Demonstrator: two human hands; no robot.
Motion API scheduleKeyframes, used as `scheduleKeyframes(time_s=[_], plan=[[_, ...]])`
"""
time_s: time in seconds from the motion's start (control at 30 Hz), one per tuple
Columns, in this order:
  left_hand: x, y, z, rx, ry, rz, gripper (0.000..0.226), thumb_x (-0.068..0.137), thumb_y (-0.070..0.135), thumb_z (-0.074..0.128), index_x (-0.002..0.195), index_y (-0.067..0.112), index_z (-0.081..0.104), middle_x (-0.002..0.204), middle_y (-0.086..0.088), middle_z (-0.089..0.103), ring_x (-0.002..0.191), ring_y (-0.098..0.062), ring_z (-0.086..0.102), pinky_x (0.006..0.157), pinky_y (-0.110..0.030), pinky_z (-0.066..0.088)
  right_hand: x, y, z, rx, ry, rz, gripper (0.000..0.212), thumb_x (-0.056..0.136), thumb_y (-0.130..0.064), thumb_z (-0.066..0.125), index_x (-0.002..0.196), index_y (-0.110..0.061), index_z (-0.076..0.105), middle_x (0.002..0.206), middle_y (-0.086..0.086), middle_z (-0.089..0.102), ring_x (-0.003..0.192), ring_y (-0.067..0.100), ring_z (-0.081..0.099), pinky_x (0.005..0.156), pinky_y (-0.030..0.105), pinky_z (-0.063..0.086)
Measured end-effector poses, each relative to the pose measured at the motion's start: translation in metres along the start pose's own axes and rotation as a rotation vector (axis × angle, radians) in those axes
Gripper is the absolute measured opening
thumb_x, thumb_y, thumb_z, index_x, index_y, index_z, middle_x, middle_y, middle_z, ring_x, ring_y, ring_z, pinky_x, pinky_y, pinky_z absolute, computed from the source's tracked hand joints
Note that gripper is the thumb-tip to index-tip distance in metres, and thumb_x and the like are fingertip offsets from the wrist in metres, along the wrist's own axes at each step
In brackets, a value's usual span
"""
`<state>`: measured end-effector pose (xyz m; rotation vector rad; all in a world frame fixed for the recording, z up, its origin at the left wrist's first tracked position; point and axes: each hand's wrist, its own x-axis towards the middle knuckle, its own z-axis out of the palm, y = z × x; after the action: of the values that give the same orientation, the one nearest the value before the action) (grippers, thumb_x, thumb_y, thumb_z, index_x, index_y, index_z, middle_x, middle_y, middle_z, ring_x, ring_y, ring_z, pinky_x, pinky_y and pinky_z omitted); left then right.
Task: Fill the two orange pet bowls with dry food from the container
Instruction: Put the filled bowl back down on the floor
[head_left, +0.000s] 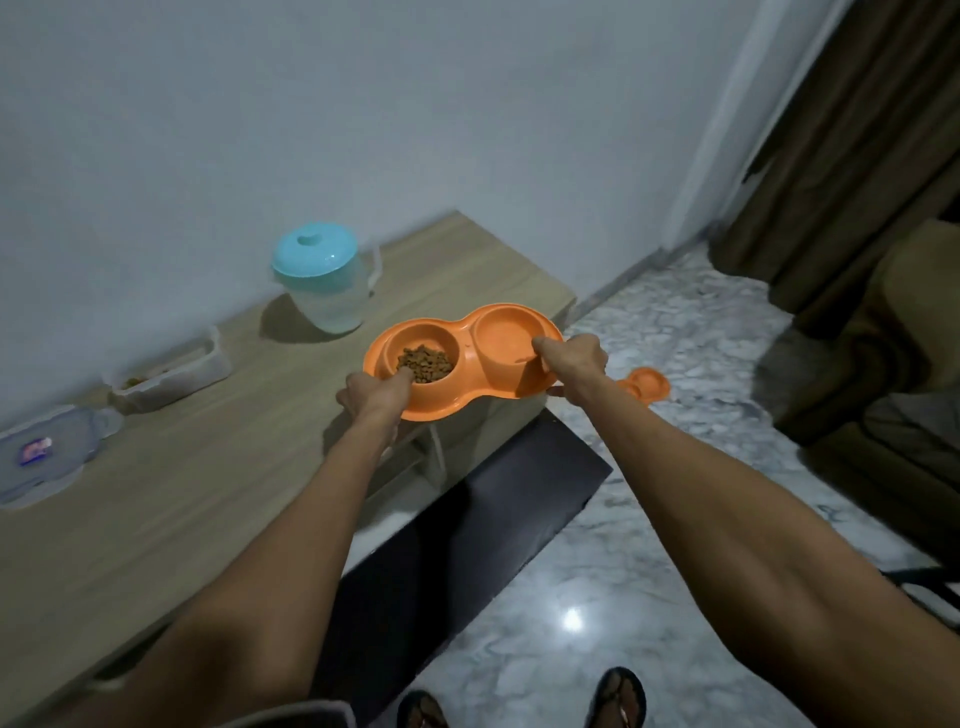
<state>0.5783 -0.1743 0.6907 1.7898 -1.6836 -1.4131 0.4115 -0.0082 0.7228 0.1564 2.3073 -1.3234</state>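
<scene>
1. The left hand (370, 396) grips the near left edge of the orange feeder (470, 387). The thumb lies over the rim and reaches the kibble (426, 361). The other fingers are curled beneath the feeder and are hidden.
2. The right hand (574, 361) grips the right end of the feeder. The thumb presses on the rim of the right bowl (506, 335), and the remaining fingers are wrapped underneath, out of sight.
3. Both hands are clenched on the feeder, and neither is released.
4. The feeder sits level at the right front corner of the tabletop (208, 467), partly overhanging its edge. Whether it rests on the surface or is lifted off it cannot be told.
5. The left bowl (410, 338) holds a mound of brown kibble. The right bowl shows bare orange plastic.
6. The clear container (210, 364) stands near the wall, well left of the feeder, with some kibble visible inside. Its lid (47, 457) lies flat farther left.
7. A clear jug (327, 301) with a teal cap stands upright by the wall, between the container and the feeder.
8. A second orange feeder (647, 387) lies on the marble floor (649, 519), just beyond the right hand.
9. A dark mat (467, 519) lies on the floor beside the tabletop.
</scene>
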Motion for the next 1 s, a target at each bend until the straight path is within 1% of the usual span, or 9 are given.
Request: scheduleKeyframes(time_s=[0.1, 0.2, 0.27, 0.33, 0.43, 0.57, 0.73, 0.83, 1.0], plan=[[-0.033, 0.027, 0.055, 0.024, -0.022, 0.063, 0.072, 0.059, 0.051, 0.070, 0.114, 0.004, 0.065, 0.118, -0.021, 0.063, 0.095, -0.040, 0.068, 0.080, -0.047, 0.060, 0.030, 0.005, -0.062, 0.048, 0.025, 0.002, 0.055, 0.075, -0.030, 0.076, 0.118, 0.000, 0.058, 0.126, 0.017, 0.056, 0.107, 0.038, 0.060, 0.055, 0.042, 0.059], [-0.065, 0.054, 0.111, 0.056, -0.040, 0.090, 0.070, 0.060, 0.051, 0.070, 0.111, 0.003, 0.066, 0.117, -0.022, 0.063, 0.095, -0.042, 0.067, 0.062, -0.038, 0.059, 0.060, 0.011, -0.125, 0.092, 0.032, -0.009, 0.042, 0.078, -0.026, 0.075, 0.104, 0.001, 0.055, 0.112, 0.014, 0.054, 0.104, 0.039, 0.061, 0.063, 0.047, 0.061], [-0.085, 0.069, 0.149, 0.057, -0.062, 0.111, 0.068, 0.064, 0.051, 0.071, 0.112, 0.002, 0.065, 0.118, -0.023, 0.063, 0.097, -0.043, 0.067, 0.057, -0.036, 0.056, 0.082, 0.015, -0.164, 0.110, 0.035, -0.015, 0.042, 0.079, -0.026, 0.074, 0.106, 0.000, 0.055, 0.112, 0.015, 0.054, 0.103, 0.040, 0.062, 0.070, 0.050, 0.062], [-0.101, 0.083, 0.187, 0.055, -0.070, 0.119, 0.067, 0.065, 0.050, 0.071, 0.112, 0.002, 0.065, 0.120, -0.023, 0.062, 0.096, -0.041, 0.067, 0.064, -0.038, 0.059, 0.104, 0.017, -0.200, 0.116, 0.043, -0.009, 0.043, 0.077, -0.026, 0.075, 0.107, -0.001, 0.056, 0.116, 0.016, 0.057, 0.103, 0.039, 0.062, 0.068, 0.049, 0.062], [-0.123, 0.103, 0.239, 0.050, -0.104, 0.131, 0.061, 0.072, 0.043, 0.073, 0.115, 0.000, 0.063, 0.123, -0.023, 0.061, 0.096, -0.040, 0.068, 0.050, -0.030, 0.051, 0.137, 0.020, -0.245, 0.129, 0.077, -0.001, 0.043, 0.075, -0.026, 0.075, 0.106, 0.000, 0.058, 0.118, 0.016, 0.058, 0.101, 0.038, 0.063, 0.060, 0.044, 0.059], [-0.141, 0.130, 0.300, -0.009, -0.107, 0.172, 0.042, 0.073, 0.036, 0.075, 0.096, 0.004, 0.063, 0.117, -0.018, 0.064, 0.095, -0.037, 0.067, 0.077, -0.046, 0.060, 0.183, 0.021, -0.291, 0.140, 0.087, 0.015, 0.041, 0.078, -0.026, 0.075, 0.104, -0.004, 0.053, 0.122, 0.016, 0.056, 0.104, 0.039, 0.062, 0.066, 0.047, 0.060], [-0.127, 0.163, 0.378, 0.002, -0.162, 0.155, 0.056, 0.070, 0.040, 0.073, 0.109, 0.003, 0.061, 0.123, -0.019, 0.059, 0.103, -0.038, 0.063, 0.058, -0.036, 0.056, 0.257, 0.015, -0.323, 0.144, 0.115, 0.033, 0.041, 0.079, -0.026, 0.074, 0.107, -0.002, 0.058, 0.124, 0.016, 0.058, 0.103, 0.037, 0.063, 0.061, 0.043, 0.058], [-0.108, 0.183, 0.422, -0.030, -0.180, 0.134, 0.060, 0.063, 0.042, 0.072, 0.108, 0.003, 0.060, 0.121, -0.018, 0.057, 0.102, -0.039, 0.062, 0.075, -0.048, 0.060, 0.305, 0.006, -0.331, 0.126, 0.131, 0.024, 0.043, 0.078, -0.029, 0.074, 0.108, 0.000, 0.061, 0.122, 0.016, 0.059, 0.100, 0.036, 0.063, 0.058, 0.041, 0.059], [-0.062, 0.202, 0.492, -0.032, -0.175, 0.077, 0.064, 0.057, 0.047, 0.069, 0.103, 0.002, 0.062, 0.116, -0.019, 0.061, 0.094, -0.039, 0.065, 0.077, -0.050, 0.060, 0.389, -0.012, -0.329, 0.055, 0.128, 0.018, 0.037, 0.082, -0.030, 0.072, 0.099, -0.001, 0.059, 0.108, 0.014, 0.060, 0.092, 0.032, 0.060, 0.060, 0.042, 0.061]])
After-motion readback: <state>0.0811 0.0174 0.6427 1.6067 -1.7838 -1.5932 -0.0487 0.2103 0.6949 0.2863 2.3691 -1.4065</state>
